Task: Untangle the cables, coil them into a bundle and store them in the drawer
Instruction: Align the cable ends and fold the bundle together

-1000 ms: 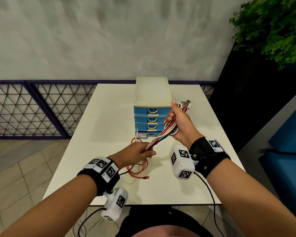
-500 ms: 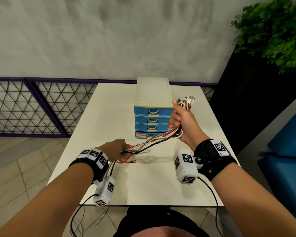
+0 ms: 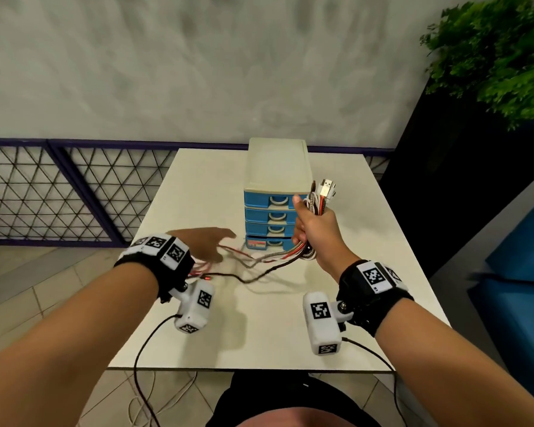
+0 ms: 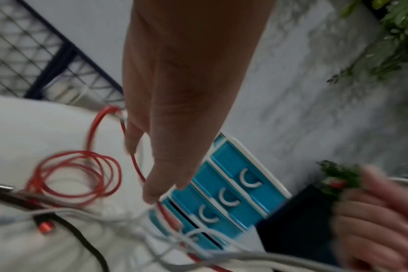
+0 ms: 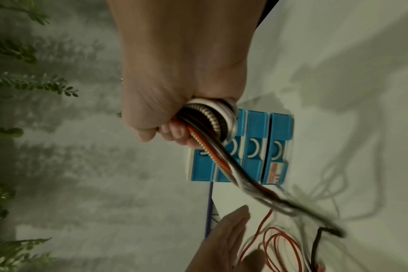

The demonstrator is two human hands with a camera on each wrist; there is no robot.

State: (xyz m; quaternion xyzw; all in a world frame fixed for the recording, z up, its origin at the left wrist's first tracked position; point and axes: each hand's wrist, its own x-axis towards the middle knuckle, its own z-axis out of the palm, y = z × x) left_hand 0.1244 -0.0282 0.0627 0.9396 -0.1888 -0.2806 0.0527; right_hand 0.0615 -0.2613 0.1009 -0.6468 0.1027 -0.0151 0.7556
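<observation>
My right hand [image 3: 313, 224] grips a bundle of red, white, black and braided cables [image 3: 316, 200] upright in front of the blue drawer unit [image 3: 275, 195], their USB plugs [image 3: 326, 187] sticking out above the fist. In the right wrist view the fingers [image 5: 175, 132] curl round the same bundle [image 5: 212, 117]. Loose strands [image 3: 259, 261] trail left over the table to my left hand [image 3: 204, 241], which hovers flat with straight fingers [image 4: 165, 176] and holds nothing. A red cable coil [image 4: 75, 174] lies on the table under it. The bottom drawer [image 3: 267, 243] stands slightly ajar.
The white table [image 3: 259, 328] stands against a grey wall, with a dark metal lattice railing [image 3: 43, 192] on the left. A green plant [image 3: 500, 57] on a dark planter rises at the right. Wrist-camera leads [image 3: 142, 359] hang off the front table edge.
My left hand has let go of the cable tails and spread flat, moving left and away from me. My right hand has kept its grip and lifted the bundle slightly.
</observation>
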